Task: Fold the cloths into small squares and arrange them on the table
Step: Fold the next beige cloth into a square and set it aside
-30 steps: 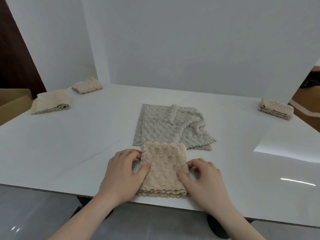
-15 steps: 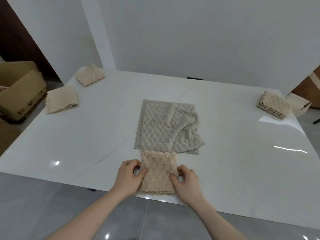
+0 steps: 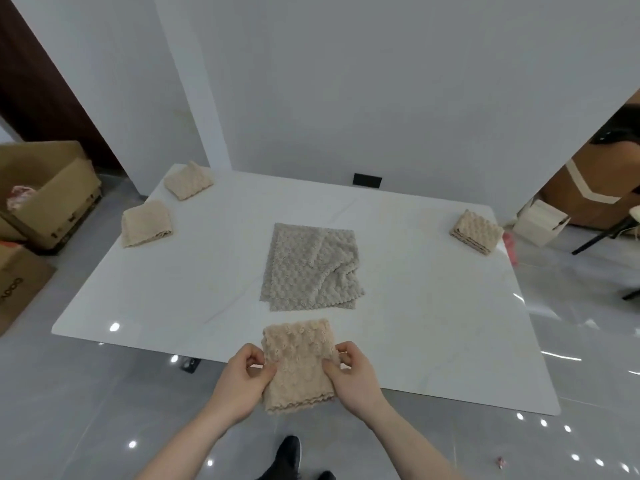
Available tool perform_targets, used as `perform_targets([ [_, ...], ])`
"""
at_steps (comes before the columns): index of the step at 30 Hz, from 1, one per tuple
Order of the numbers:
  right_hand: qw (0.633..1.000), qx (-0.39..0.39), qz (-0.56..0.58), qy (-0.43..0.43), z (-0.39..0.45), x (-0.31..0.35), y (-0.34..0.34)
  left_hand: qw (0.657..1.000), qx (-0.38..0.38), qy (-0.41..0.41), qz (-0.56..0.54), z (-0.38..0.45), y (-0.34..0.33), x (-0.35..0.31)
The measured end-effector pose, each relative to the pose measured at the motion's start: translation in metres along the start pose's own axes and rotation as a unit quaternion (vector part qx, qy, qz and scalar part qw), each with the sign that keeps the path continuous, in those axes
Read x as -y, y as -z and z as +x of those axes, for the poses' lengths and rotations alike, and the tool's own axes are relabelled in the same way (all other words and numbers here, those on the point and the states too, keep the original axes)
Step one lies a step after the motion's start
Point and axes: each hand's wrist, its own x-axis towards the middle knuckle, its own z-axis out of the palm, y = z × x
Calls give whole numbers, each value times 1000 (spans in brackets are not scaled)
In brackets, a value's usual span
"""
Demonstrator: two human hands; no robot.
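Note:
A folded beige cloth [image 3: 298,362] hangs over the near edge of the white table [image 3: 433,317], lifted off it. My left hand [image 3: 242,379] pinches its left side and my right hand [image 3: 353,375] pinches its right side. A grey cloth [image 3: 311,268] lies loosely spread in the middle of the table, rumpled on its right half. Three folded beige squares sit on the table: one at the far left corner [image 3: 188,180], one just in front of it [image 3: 147,223], one at the far right edge [image 3: 477,231].
Open cardboard boxes [image 3: 48,192] stand on the floor left of the table. A small white box [image 3: 540,221] and a dark chair leg [image 3: 602,233] are at the far right. White panels back the table. My shoe [image 3: 287,455] shows below on the grey floor.
The camera has risen and pulled back, showing the whole table. Both hands have lifted the folded beige cloth off the table's near edge and now pinch its sides.

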Motion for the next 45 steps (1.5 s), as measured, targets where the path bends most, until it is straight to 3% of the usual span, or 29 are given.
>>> perform_targets([
  [10,998,-62,11,-4,11,10,38,996,29,-78,24,18,-24,-53],
  [19,997,-73,35,5,29,-2,132,994,40,-98,32,24,-105,-110],
  [31,999,12,-36,13,58,-37,304,999,-10,-31,-22,-18,-269,-161],
  [38,992,65,-106,35,85,-22,323,998,-28,9,-48,-26,-282,-164],
  [45,989,49,-141,19,98,-35,345,999,19,23,-17,1,-300,-171],
])
